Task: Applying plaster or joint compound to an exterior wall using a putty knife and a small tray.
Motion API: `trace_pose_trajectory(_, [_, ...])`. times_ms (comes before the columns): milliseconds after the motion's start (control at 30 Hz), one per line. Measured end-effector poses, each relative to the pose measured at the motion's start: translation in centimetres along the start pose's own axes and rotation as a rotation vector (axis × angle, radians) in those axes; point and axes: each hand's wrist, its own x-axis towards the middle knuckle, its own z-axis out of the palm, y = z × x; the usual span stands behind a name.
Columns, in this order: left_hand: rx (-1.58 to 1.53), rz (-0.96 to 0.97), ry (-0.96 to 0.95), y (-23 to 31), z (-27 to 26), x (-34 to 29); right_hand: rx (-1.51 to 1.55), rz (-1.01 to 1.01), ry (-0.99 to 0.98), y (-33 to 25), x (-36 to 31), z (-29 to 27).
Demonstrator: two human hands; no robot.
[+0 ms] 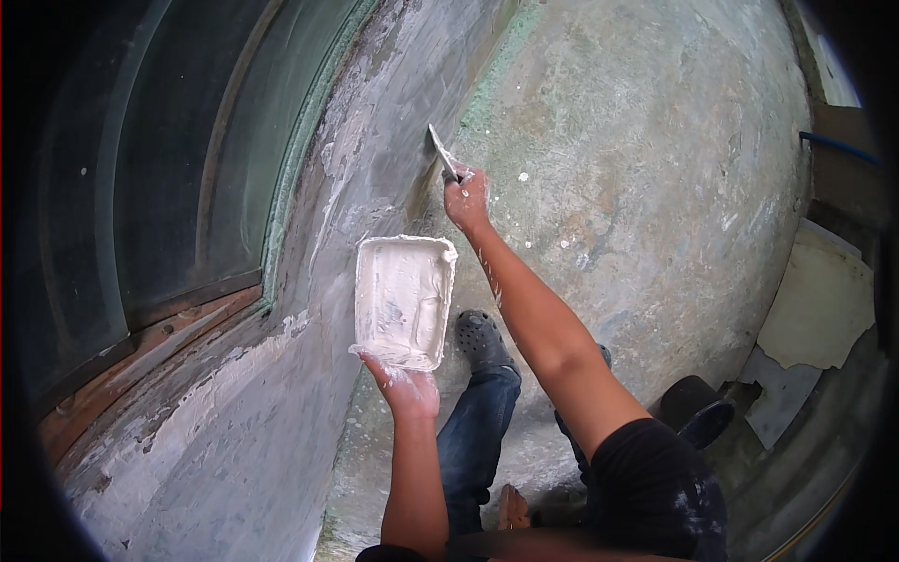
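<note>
My left hand [405,384] grips the near end of a white rectangular tray [360,300], its fingers mostly hidden beneath it. White paste [403,290] coats the tray's inside and is smeared on its rim and on my fingers. Farther out, my right hand [466,197] is closed around a putty knife [440,152], whose handle is hidden in the fist. The blade points away from me, close to the lower part of the grey wall [375,169]; whether it touches I cannot tell. White spatters mark my right hand and forearm.
A window with dark glass [169,140] and a wooden sill [150,347] is on the left. Stained concrete floor [637,159] stretches to the right, dotted with white drips. A black bucket [693,412] lies near broken board pieces [815,300]. My shoe [482,339] is below the tray.
</note>
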Motion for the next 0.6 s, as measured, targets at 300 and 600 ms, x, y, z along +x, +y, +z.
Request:
trace_pose_trajectory(300, [0.052, 0.041, 0.047, 1.3, -0.1, -0.7, -0.007, -0.366, -0.622, -2.8, -6.9, -4.2])
trace_pose_trajectory(600, [0.026, 0.063, 0.042, 1.4, -1.0, -1.0, 0.159, 0.131, -0.327, -4.0, -8.2, 1.8])
